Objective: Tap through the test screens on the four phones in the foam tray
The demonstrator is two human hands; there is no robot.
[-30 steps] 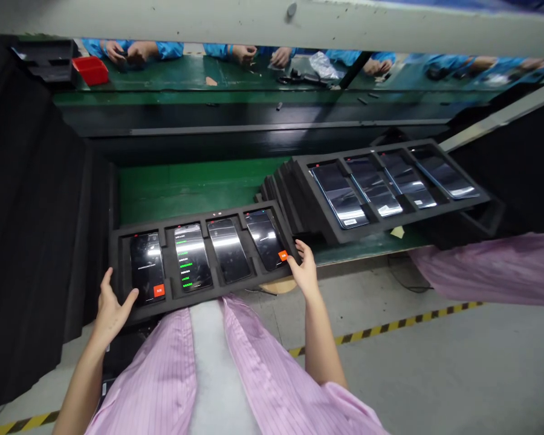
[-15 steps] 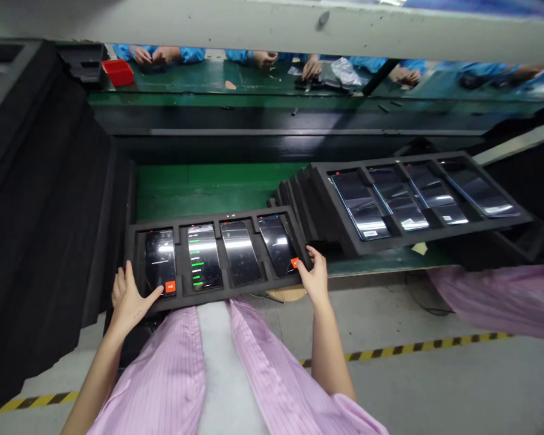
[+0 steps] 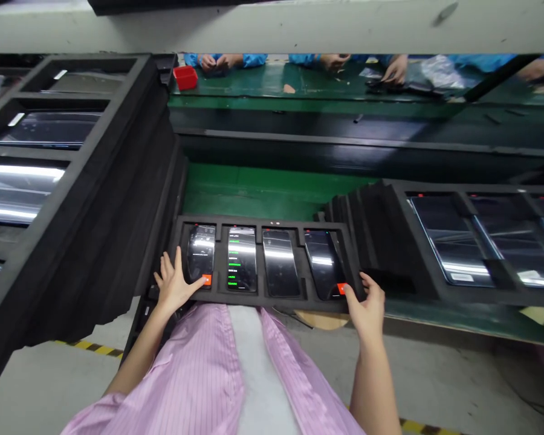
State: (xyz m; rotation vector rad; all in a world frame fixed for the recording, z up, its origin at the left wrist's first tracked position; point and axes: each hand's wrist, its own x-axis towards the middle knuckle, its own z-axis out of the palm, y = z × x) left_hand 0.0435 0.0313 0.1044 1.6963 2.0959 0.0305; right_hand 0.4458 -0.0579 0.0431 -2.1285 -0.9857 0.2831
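A black foam tray lies in front of my body, with several smartphones in its slots. My left hand is open at the tray's left end, fingers spread, its thumb on the orange button of the leftmost phone. At the right end, my right hand is also open. Its thumb touches the orange button of the rightmost phone, and its fingers rest along the tray's edge. Between them, one phone shows green and white text lines, and another phone has a dark screen.
A tall stack of black foam trays with phones on top rises at left. Another tray stack stands at right on the green bench. Beyond are a red bin and co-workers' hands in blue sleeves. A white beam crosses above.
The view has swung left, so the tray and both hands appear further right and the left stack's top shows. My left thumb has come onto the leftmost phone's orange button.
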